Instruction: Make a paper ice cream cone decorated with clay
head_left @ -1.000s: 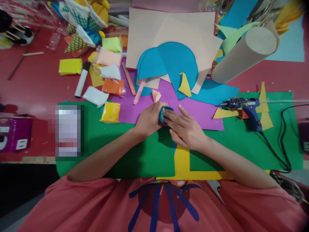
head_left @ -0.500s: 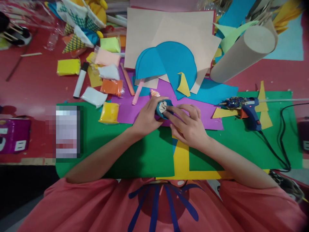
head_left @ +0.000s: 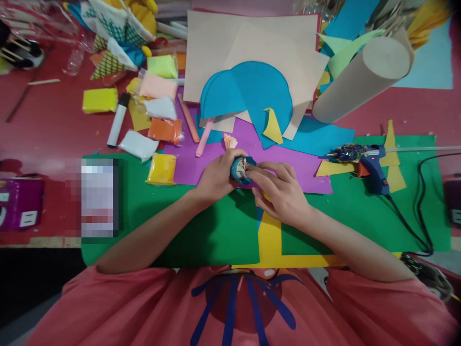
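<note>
A small blue paper roll (head_left: 236, 170) with crumpled cream paper (head_left: 242, 167) in its open end is between my hands, over the purple sheet. My left hand (head_left: 218, 174) is wrapped around its left side. My right hand (head_left: 283, 189) grips the right rim, its index and middle fingertips at the cream filling. Part of the roll is hidden by my fingers. Just beyond my left hand lies a small peach paper scrap (head_left: 229, 141). Two pink paper strips, one a rolled pink piece (head_left: 204, 138), lie on the purple sheet (head_left: 306, 174).
A glue gun (head_left: 370, 163) with a black cord lies at right on green sheets (head_left: 216, 230). Clay packets (head_left: 161, 169) and a marker (head_left: 118, 120) are at left. Behind are blue cut paper (head_left: 266, 91) and a large beige tube (head_left: 360, 81). A blurred-out rectangle (head_left: 97, 197) sits front left.
The blue roll has tilted slightly in my left hand, so more of its blue side shows at the left. My right fingers have shifted slightly left and down over the cream filling.
</note>
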{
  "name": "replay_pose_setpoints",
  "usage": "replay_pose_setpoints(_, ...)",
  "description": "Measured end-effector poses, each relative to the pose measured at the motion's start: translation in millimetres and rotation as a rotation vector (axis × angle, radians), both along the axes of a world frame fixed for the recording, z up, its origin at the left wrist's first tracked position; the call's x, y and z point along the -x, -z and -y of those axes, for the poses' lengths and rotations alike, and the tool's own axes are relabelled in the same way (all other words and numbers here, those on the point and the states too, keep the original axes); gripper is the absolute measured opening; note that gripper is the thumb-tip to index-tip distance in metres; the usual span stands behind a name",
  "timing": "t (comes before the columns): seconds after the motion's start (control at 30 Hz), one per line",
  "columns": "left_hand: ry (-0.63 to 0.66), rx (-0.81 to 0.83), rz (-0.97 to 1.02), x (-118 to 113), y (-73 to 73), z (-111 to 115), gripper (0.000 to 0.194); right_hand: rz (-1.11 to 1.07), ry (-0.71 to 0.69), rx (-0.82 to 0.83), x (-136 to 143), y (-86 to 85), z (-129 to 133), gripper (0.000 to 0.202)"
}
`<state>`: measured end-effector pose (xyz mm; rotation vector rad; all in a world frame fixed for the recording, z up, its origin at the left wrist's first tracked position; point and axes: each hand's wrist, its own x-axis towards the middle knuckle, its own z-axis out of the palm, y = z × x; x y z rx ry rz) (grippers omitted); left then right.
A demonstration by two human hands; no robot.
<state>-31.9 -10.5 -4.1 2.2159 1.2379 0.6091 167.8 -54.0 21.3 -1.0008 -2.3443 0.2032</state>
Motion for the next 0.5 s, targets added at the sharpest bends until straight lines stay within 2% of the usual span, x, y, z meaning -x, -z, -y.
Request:
replay_pose_setpoints(0.13, 0.016, 0.020, -0.011, -1.1, -3.4, -0.6, 0.044, 0.057, 0.020, -0.032, 0.0, -0.8, -0.5, 0.032)
replay_pose_setpoints(0.33, 0.091, 0.020, 0.017, -2.8, -8.1, -3.0, 0.031, 0.068, 0.064, -0.116, 1.3, -1.0, -1.3, 0.026)
replay_pose_setpoints(0.5, 0.086, -0.049, -0.149, -2.4, -4.0, -3.1, 0.026, 0.069, 0.059, -0.175, 7.0, -0.7, 1.0, 0.023)
